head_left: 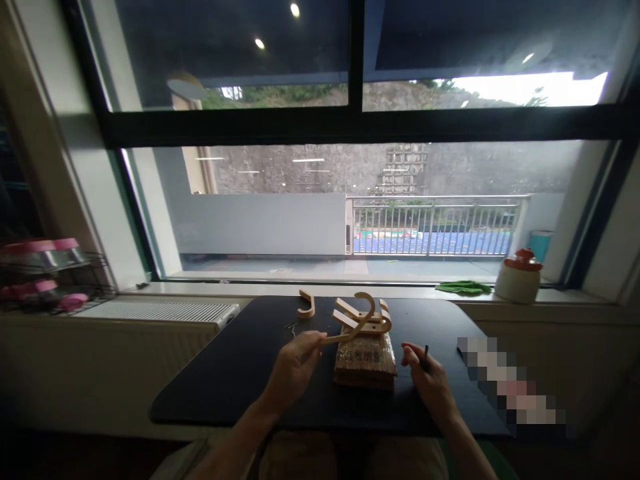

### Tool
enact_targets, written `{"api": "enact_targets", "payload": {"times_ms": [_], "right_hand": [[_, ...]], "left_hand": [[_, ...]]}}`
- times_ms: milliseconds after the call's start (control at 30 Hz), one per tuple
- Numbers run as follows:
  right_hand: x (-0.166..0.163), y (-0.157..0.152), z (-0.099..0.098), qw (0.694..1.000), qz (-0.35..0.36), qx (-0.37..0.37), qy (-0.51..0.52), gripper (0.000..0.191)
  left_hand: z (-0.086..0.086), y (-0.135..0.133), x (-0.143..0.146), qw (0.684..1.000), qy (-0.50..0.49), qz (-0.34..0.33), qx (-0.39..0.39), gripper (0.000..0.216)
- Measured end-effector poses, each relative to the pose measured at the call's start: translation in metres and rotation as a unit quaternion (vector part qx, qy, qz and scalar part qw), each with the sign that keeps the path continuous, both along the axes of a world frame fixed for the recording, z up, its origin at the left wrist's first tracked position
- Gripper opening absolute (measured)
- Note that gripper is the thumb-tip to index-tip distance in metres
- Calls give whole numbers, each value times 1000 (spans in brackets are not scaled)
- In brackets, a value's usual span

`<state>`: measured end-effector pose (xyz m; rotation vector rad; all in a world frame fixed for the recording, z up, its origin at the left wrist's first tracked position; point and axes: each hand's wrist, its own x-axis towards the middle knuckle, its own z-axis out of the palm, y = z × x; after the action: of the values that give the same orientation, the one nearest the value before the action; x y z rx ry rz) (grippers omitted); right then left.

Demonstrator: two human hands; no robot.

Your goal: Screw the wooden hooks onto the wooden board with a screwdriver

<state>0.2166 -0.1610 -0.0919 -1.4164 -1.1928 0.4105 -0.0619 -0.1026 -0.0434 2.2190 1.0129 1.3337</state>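
My left hand (300,357) pinches the straight end of a curved wooden hook (367,310), whose bend reaches right and up over a package. Beneath it sits the brown box-shaped package (366,363), with dark printed characters and a shiny wrap. More wooden hook pieces (350,320) rest on top, partly overlapped by the held hook. To the package's right, my right hand (427,377) is closed around a short dark stick-like tool (426,353); its kind is unclear. A separate wooden hook (307,305) stands farther back. Small thin metal-looking bits (291,327) lie near my left hand.
The dark table (215,387) meets the window sill (400,290). A white jar with an orange lid (519,277) and a green cloth (463,287) are on the sill. A radiator (170,313) and a rack with pink-lidded containers (45,257) are left. A blurred-out item (510,383) lies right.
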Motion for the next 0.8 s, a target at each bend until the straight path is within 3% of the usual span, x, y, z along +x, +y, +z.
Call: {"api": "enact_targets", "payload": {"times_ms": [200, 400, 600, 800], "right_hand": [[-2, 1, -1, 997, 25, 49, 58, 51], [-1, 5, -6, 997, 50, 44, 50, 46], [0, 7, -9, 997, 51, 52, 1, 38], [-1, 22, -10, 996, 63, 38, -43, 35]], "left_hand": [[-14, 17, 20, 987, 106, -69, 98, 29], [-23, 17, 28, 982, 132, -72, 111, 31], [-16, 8, 37, 996, 37, -73, 34, 23], [2, 32, 42, 985, -114, -73, -105, 38]]}}
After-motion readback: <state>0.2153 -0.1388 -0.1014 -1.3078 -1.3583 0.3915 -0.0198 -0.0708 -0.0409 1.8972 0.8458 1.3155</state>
